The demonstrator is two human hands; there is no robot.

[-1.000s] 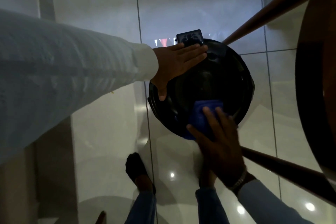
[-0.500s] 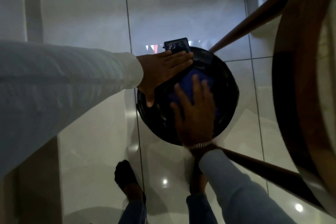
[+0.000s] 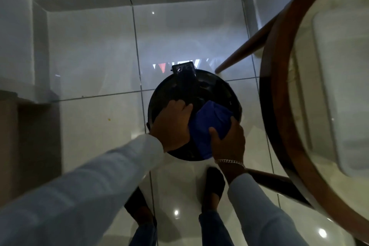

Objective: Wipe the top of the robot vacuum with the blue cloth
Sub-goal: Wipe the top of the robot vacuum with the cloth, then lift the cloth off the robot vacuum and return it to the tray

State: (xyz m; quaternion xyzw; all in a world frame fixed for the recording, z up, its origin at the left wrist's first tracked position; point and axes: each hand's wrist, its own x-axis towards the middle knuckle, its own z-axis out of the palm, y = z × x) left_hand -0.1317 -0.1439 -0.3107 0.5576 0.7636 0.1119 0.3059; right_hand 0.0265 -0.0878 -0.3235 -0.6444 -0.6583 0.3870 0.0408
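The right hand [image 3: 229,142] grips the blue cloth [image 3: 209,124], thumb on top and fingers curled round its right edge, pressing it onto the near right part of the robot vacuum [image 3: 194,94]. The left hand [image 3: 171,126] lies palm-down on the vacuum's near left side, fingers loosely bent and touching the cloth's left edge; it holds nothing that can be seen. A bracelet [image 3: 229,161] sits on the right wrist, and both arms wear pale long sleeves.

The cloth is bunched and covers the vacuum's top from about its middle to the near rim, hanging slightly over that edge. The vacuum is round, black and glossy, resting on the pale tiled floor [image 3: 95,56], with a small black block [image 3: 183,69] at its far edge.

Just right of the vacuum stands a round surface [image 3: 283,106] with a brown wooden rim, its legs slanting down either side of the vacuum. Two dark-socked feet [image 3: 214,183] stand on the tiles below the hands.
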